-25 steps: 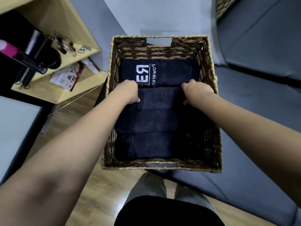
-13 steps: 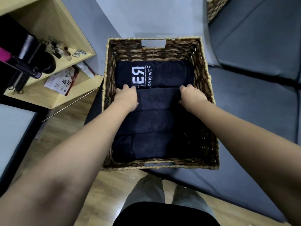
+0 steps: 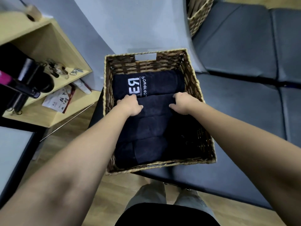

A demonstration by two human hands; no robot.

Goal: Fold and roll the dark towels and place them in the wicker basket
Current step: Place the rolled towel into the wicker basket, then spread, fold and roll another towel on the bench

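Your left hand [image 3: 130, 104] and right hand [image 3: 183, 103] are gripping the ends of a rolled dark towel [image 3: 155, 104] inside the wicker basket [image 3: 207, 150].

You have four rolled dark towels [image 3: 153, 108] lying in one wicker basket [image 3: 193, 75]; a second basket [image 3: 197, 17] stands farther back; you have two hands [image 3: 131, 106] on them.
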